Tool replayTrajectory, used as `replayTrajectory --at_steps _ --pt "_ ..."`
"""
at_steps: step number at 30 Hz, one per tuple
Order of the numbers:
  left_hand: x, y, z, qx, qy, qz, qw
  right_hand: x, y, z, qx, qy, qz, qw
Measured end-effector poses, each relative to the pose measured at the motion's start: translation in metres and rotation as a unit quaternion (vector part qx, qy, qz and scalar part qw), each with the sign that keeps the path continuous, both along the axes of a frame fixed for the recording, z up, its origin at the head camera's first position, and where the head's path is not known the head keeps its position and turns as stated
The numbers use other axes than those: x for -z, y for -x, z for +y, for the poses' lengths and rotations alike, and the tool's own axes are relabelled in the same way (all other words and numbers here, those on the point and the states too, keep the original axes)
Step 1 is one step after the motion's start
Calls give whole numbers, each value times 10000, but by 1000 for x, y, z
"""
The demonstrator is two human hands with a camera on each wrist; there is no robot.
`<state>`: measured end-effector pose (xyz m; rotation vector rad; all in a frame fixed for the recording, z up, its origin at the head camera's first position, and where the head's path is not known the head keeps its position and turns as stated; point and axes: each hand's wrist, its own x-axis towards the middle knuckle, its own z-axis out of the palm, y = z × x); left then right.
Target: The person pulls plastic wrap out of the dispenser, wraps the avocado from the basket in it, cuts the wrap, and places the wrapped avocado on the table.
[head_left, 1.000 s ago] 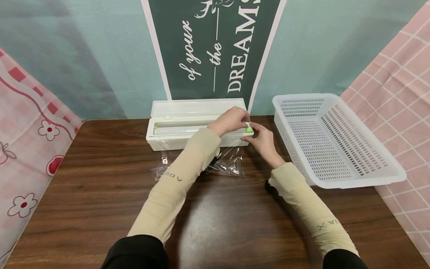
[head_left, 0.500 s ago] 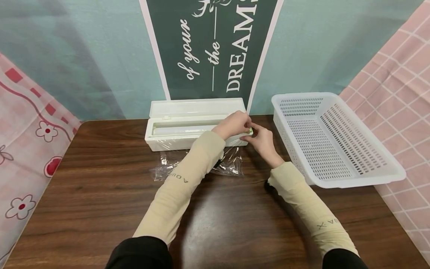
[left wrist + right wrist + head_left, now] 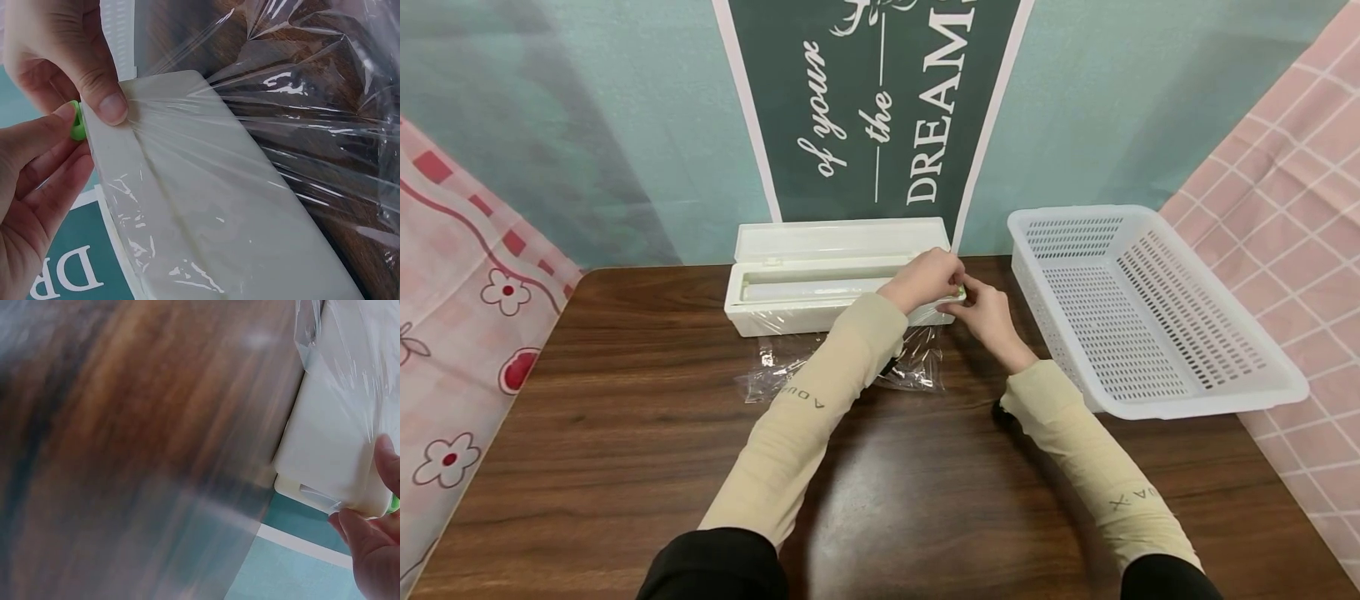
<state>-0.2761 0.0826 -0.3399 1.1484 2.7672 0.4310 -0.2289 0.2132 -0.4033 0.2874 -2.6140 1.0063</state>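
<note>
Green piece in left hand's pinch

The left arm slants from the desk's near edge across to the far edge, right of its middle. The left hand is back up, its fingers curled down; from the left wrist, its thumb and fingertips meet in a pinch. The right arm reaches in from the near right corner, wrist turned inward. The right hand sits just beside the left, its thumb pressed flat on the side facing the near edge, its fingers bent round opposite, gripping.
</note>
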Motion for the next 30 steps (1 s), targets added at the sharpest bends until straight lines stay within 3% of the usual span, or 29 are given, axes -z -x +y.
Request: replayTrajectory --at_steps 11,30 --pt "-2 -3 -1 -191 -4 300 9994 -1 3 3 -55 -30 191 9998" --pt "-4 -2 -2 -233 88 393 9989 -4 4 4 -117 -11 148 9998"
